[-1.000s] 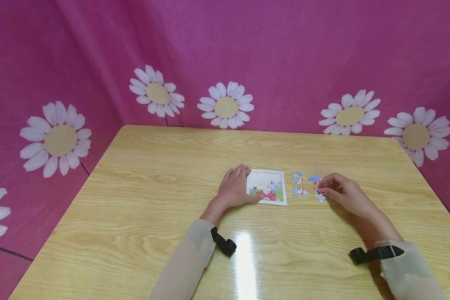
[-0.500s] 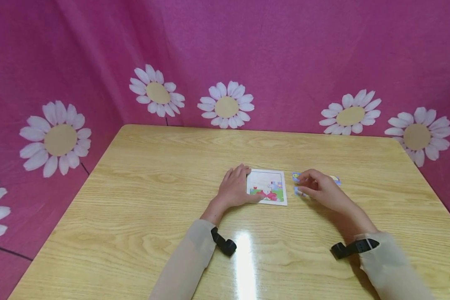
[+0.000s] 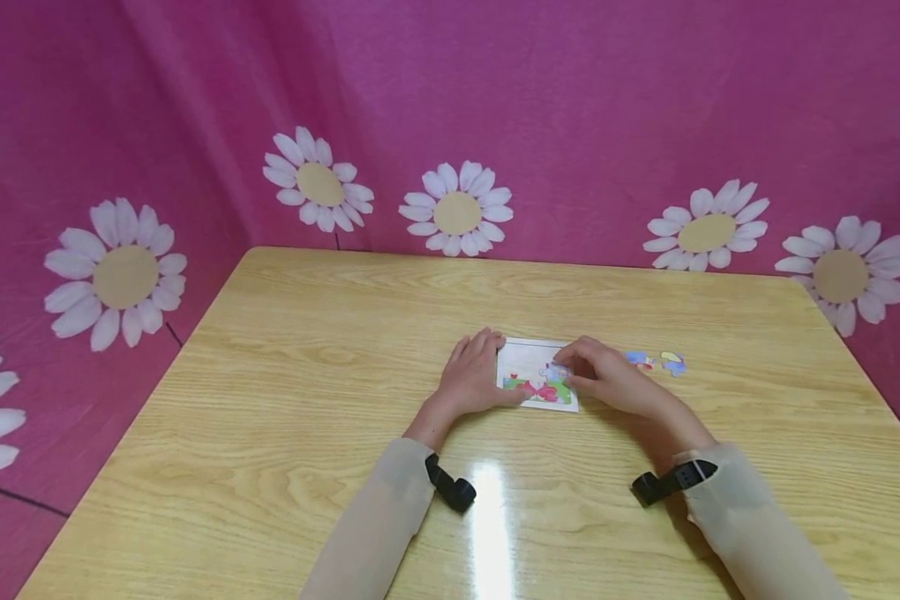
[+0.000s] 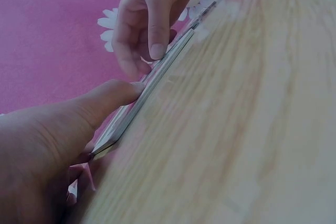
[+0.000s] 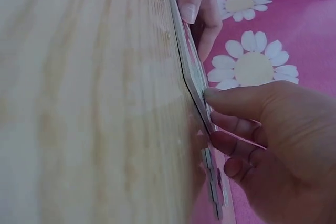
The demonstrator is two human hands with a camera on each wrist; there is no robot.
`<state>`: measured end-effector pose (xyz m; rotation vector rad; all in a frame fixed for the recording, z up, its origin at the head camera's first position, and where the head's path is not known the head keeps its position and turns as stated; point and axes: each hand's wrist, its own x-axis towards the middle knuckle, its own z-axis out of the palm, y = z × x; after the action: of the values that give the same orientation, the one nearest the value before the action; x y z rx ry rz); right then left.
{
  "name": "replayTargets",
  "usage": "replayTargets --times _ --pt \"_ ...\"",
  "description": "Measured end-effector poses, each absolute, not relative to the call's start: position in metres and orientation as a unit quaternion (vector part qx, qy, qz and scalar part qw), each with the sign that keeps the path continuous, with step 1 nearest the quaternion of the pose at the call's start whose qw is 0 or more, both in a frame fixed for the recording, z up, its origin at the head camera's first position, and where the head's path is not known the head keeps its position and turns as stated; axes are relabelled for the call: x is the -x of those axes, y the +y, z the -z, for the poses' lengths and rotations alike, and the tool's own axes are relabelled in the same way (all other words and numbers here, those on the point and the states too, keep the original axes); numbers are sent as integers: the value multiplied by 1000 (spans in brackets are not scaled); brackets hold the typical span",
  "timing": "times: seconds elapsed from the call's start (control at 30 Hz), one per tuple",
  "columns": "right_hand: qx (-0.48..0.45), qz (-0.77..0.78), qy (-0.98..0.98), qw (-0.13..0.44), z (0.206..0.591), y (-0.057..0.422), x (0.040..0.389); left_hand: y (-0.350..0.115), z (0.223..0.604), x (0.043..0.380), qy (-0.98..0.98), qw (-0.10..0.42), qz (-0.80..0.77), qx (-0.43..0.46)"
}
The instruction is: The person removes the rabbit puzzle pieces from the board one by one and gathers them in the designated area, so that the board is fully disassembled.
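A jigsaw puzzle board [image 3: 525, 354] with a white frame lies on the table, its lower part filled with green and pink picture pieces. My left hand [image 3: 471, 379] holds the board at its left side, thumb across the near edge and fingers at the far left corner. Over the board's right side, my right hand [image 3: 607, 379] pinches a puzzle piece [image 3: 557, 372], mostly covered by the fingertips. In the right wrist view, its thumb [image 5: 231, 102] is down at the board's edge. Loose puzzle pieces [image 3: 640, 359] lie to the right; the hand hides others.
Another loose blue and yellow puzzle piece [image 3: 673, 363] lies farther right. The wood-grain table [image 3: 330, 350] extends around the board. A pink curtain [image 3: 570, 100] with white daisies hangs behind and left of it. Both wrists wear black camera straps [image 3: 450, 486].
My right hand has moved left from the loose pieces to over the board, uncovering the pieces farther right. My left hand has stayed on the board.
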<state>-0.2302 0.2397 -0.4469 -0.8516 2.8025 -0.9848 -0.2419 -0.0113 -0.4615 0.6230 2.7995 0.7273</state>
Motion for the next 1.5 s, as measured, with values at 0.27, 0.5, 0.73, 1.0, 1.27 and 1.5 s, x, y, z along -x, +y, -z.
replayTargets --times 0.27,0.5,0.73,1.0,1.27,1.5 --pt "296 311 901 63 448 237 237 -10 461 241 942 96 -248 -206" --pt "294 321 896 89 445 236 238 -9 461 242 944 92 -244 -204" --pt "282 326 896 103 443 234 239 1 463 237 951 69 -246 -175" --pt "285 330 893 110 440 233 239 17 464 231 964 40 -220 -142" --pt "294 327 893 101 440 232 241 19 463 228 967 45 -219 -124" --pt "294 320 899 60 444 231 237 21 463 227 970 53 -208 -117"
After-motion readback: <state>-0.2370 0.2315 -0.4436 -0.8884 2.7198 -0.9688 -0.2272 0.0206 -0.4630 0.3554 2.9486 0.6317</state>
